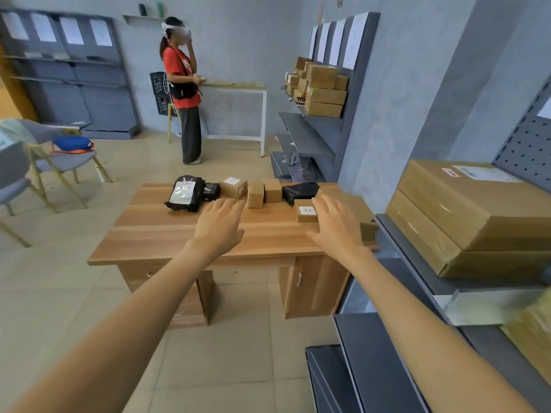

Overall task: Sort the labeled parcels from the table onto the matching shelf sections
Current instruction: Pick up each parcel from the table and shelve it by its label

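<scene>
Both hands reach over wooden table [179, 234], fingers spread, grip released: left hand [219, 223] near black plastic mailer bag [185, 193], right hand [338, 226] beside small labelled cardboard box [307, 213].

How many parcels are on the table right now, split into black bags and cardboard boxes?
Black bags: 3: the large labelled bag, the small bag beside it, and the bag on the right.
Cardboard boxes: 4 plainly visible.
Total: 7. Any further box behind the right hand cannot be told.
</scene>
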